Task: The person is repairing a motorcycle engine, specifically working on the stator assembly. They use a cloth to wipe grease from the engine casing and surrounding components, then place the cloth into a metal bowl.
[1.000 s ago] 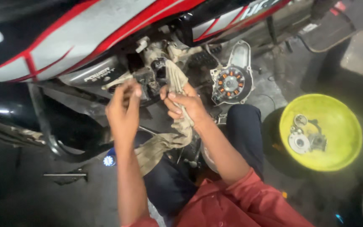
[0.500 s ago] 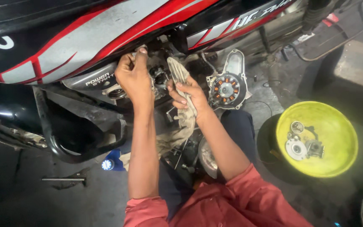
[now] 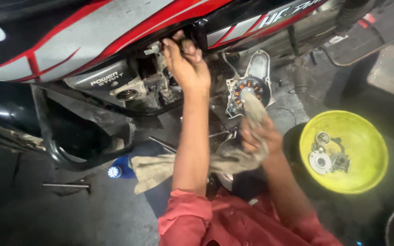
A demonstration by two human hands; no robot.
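My left hand [image 3: 185,64] reaches up into the motorcycle engine [image 3: 146,86], just under the red, white and black fuel tank [image 3: 92,32]. Its fingers curl around a small dark engine part there. My right hand [image 3: 258,134] is lower and to the right, shut on a dirty beige rag [image 3: 160,166] that trails left across my lap. The open engine side cover with its copper stator coils [image 3: 247,89] hangs just above my right hand. Both sleeves are red.
A yellow bowl [image 3: 361,136] holding several metal engine parts sits on the floor at right. The black frame tube [image 3: 64,150], a small blue cap [image 3: 114,171] and a thin metal rod [image 3: 67,185] lie at left. A foot peg and lever [image 3: 356,45] stand at upper right.
My left hand has moved higher, up under the tank. My right hand has drawn the rag down and away from the engine toward my lap.
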